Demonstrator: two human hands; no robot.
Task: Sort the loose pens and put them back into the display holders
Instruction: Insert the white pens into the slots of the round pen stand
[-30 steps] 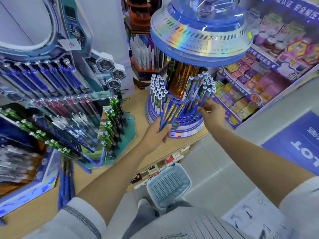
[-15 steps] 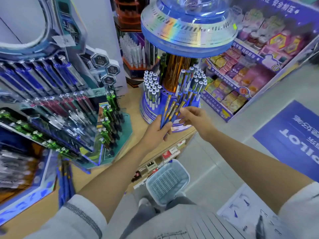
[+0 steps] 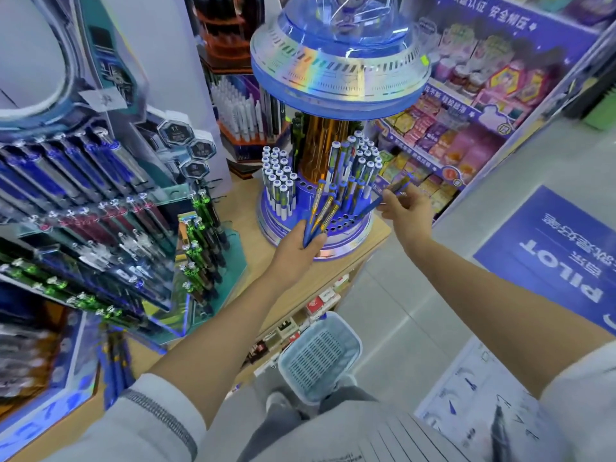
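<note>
Left hand [image 3: 296, 251]: fingers curled tight round the lower ends of a bunch of blue-and-orange pens [image 3: 325, 205], forearm stretched forward. The bunch fans up and slightly right out of the fist, over the perforated base of the round display holder [image 3: 351, 243].

Right hand [image 3: 406, 210]: thumb and fingers pinch a single blue pen [image 3: 398, 186], right of the bunch and just beside the holder's standing pens. Its long axis slants, with the lower end left toward the holder and the upper end right.

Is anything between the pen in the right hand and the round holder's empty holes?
Nothing visible. The pen in the right hand has the round holder and its open holes just beside it; the pen bundle in the left hand stands further left.
</note>
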